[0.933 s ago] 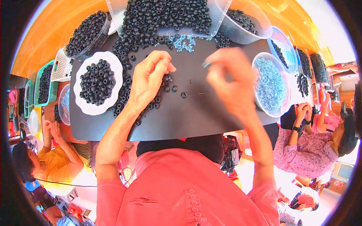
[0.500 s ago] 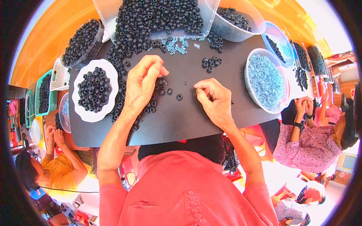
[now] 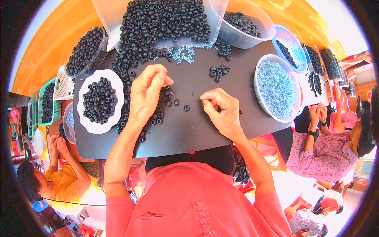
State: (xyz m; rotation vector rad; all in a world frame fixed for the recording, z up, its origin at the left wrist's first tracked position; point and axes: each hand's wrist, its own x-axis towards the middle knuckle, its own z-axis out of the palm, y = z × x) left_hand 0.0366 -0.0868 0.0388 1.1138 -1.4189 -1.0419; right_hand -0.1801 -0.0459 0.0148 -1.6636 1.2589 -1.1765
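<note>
My left hand [image 3: 148, 94] is over the left-middle of the dark table, thumb and fingers pinched together beside a scatter of small black hollow rings [image 3: 156, 116]. What it pinches, if anything, is too small to make out. To the right, my right hand [image 3: 223, 112] is also closed in a pinch, its fingertips facing left; whatever is in them cannot be made out. Between the hands a single black ring [image 3: 186, 108] lies on the table. Left of my left hand, a white scalloped plate [image 3: 87, 123] holds a heap of the same rings.
A clear bin [image 3: 218, 25] tipped toward me spills black rings at the back. Tubs of black pieces flank it. On the right stands a bowl [image 3: 263, 106] of small clear bluish pieces. A cluster of rings [image 3: 218, 72] lies right of centre. Other people work at both sides.
The whole view has shifted slightly. Relative to the table, both hands have barely moved and stay pinched. The rings between them lie as before.
</note>
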